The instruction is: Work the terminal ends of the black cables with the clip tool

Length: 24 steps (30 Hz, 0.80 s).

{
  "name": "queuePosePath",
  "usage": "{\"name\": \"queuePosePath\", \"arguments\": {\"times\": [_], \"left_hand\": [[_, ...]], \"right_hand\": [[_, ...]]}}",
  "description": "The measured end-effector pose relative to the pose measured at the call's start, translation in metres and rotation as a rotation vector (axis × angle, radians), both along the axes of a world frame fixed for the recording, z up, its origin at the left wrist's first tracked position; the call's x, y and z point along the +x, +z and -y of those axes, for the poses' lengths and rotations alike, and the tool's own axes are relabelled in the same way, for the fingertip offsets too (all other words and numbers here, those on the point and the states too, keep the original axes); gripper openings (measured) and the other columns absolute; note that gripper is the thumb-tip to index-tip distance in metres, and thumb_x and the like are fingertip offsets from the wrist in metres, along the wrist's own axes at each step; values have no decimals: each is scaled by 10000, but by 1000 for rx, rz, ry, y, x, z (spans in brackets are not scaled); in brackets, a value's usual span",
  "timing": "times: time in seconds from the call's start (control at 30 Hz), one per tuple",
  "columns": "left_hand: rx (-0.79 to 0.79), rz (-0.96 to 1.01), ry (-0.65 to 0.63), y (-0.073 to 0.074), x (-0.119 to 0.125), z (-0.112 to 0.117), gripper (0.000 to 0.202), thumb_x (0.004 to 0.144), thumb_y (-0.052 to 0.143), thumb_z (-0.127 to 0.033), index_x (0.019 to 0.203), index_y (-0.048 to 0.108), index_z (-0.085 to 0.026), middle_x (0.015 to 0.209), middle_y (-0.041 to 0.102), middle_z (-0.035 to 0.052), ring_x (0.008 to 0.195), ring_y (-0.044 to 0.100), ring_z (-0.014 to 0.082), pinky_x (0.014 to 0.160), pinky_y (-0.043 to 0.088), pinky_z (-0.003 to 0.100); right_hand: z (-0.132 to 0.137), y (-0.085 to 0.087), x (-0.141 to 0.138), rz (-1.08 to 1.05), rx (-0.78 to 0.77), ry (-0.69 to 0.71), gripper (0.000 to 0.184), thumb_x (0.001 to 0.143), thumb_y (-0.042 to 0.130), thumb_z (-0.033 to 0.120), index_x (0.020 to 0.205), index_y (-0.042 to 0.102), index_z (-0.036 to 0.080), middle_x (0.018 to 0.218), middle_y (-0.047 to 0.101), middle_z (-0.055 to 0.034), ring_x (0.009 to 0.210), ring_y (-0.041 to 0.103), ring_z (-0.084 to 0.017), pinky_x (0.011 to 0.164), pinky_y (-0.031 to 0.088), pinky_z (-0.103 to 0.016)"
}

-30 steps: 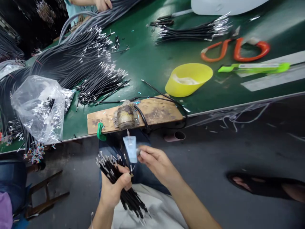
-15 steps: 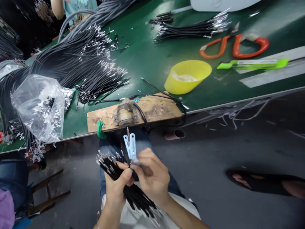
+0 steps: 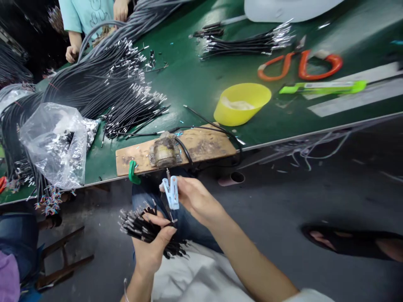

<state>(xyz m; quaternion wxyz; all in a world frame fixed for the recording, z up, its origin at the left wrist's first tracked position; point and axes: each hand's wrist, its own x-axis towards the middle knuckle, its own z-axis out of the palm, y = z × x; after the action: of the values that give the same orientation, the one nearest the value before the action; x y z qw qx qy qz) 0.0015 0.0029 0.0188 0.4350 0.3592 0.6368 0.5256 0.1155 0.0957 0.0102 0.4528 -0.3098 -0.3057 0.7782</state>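
Observation:
A bundle of short black cables point(image 3: 137, 226) with silvery ends is gripped in my left hand point(image 3: 149, 249). Between its thumb and forefinger, one cable end points up toward a light blue clothes peg point(image 3: 172, 197); whether the peg's jaws touch it I cannot tell. My right hand point(image 3: 197, 197) pinches the peg near its upper end, one fingertip showing on the far side. Above, the peg hangs on a thin metal shaft point(image 3: 168, 173) from a small round motor point(image 3: 164, 152), which is fixed to a wooden board point(image 3: 208, 144) at the table edge.
On the green table point(image 3: 185, 84) lie a large heap of black cables point(image 3: 135, 105), a plastic bag point(image 3: 53, 142), a yellow cup point(image 3: 242, 105), orange-handled scissors point(image 3: 319, 65) and a green cutter point(image 3: 324, 87). A green clamp point(image 3: 133, 173) grips the board. A co-worker point(image 3: 91, 16) is at the far side.
My right hand has moved up from the cable ends beside my left hand to the upper end of the clothes peg. The cable bundle has tilted flatter. The co-worker's hands have come into view.

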Motion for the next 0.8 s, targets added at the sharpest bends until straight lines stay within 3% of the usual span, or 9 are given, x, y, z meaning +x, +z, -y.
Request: {"name": "queuePosePath", "arguments": {"times": [0.23, 0.37, 0.47, 0.57, 0.67, 0.8], "left_hand": [[13, -5, -43, 8, 3, -19, 124, 620, 752, -290, 607, 676, -193, 602, 616, 22, 611, 582, 178, 667, 501, 329], [-16, 59, -30, 11, 4, -24, 155, 600, 763, -324, 594, 676, -196, 632, 636, 29, 649, 598, 188, 709, 497, 335], [-10, 58, -27, 11, 5, -19, 154, 614, 758, -306, 577, 661, -192, 587, 603, 27, 591, 568, 174, 645, 494, 326], [-3, 15, 6, 8, 5, -10, 140, 621, 751, -287, 583, 653, -195, 565, 582, 24, 559, 551, 171, 600, 491, 317], [0, -36, 31, 0, 2, -4, 99, 643, 728, -271, 655, 674, -188, 651, 629, 40, 642, 594, 197, 674, 501, 339], [-42, -45, 143, -18, 2, -1, 117, 677, 694, -275, 651, 643, -173, 723, 653, 58, 741, 623, 216, 749, 496, 356]], "right_hand": [[1, 8, -12, -120, -98, -30, 393, 656, 678, 533, 606, 648, 144, 550, 603, -20, 492, 514, -113, 463, 413, -229], [4, -1, -13, -243, -220, 35, 431, 641, 666, 581, 655, 676, 151, 581, 644, -33, 511, 554, -128, 509, 451, -250], [5, -17, -8, -263, -248, 37, 451, 631, 646, 622, 656, 678, 173, 620, 669, -40, 586, 604, -162, 585, 483, -289], [16, -38, 1, -149, -227, -6, 442, 625, 650, 623, 694, 689, 188, 678, 693, -49, 704, 632, -202, 697, 486, -338], [40, -57, 2, 69, -197, -2, 472, 510, 730, 607, 710, 708, 180, 755, 712, -69, 848, 622, -249, 834, 443, -379], [79, -64, -17, 213, -395, 23, 457, 456, 760, 567, 692, 716, 178, 784, 723, -68, 916, 609, -283, 907, 404, -401]]}}
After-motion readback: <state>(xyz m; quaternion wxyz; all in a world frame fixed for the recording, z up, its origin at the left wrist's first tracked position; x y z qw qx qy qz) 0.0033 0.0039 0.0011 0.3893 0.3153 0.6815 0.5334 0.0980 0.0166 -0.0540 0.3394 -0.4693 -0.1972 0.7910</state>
